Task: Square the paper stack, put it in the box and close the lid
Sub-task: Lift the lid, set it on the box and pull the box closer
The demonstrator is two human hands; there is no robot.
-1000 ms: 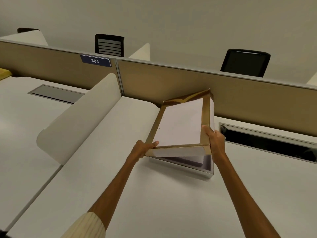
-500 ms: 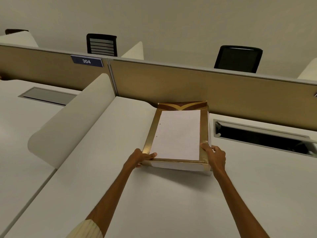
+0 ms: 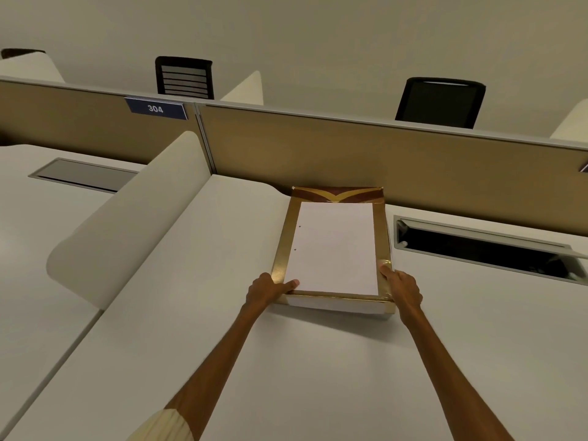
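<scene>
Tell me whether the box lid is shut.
Shut: the gold lid lies flat over the box, both hands gripping its near corners. No gap shows.

**Gold box on a pale desk**

The lid [image 3: 332, 246] is shiny gold round a plain white panel, with a maroon and gold chevron band at its far end. Cream-white desk [image 3: 318, 377], tan partition [image 3: 350, 151], navy plate [image 3: 156, 108] with white "304", black chairs [image 3: 440, 101].

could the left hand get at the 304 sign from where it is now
Probably not without leaning in. The left hand is closed on the near left corner of the gold box, while the 304 sign hangs on the partition, beyond the curved white divider, which stands between them.
</scene>
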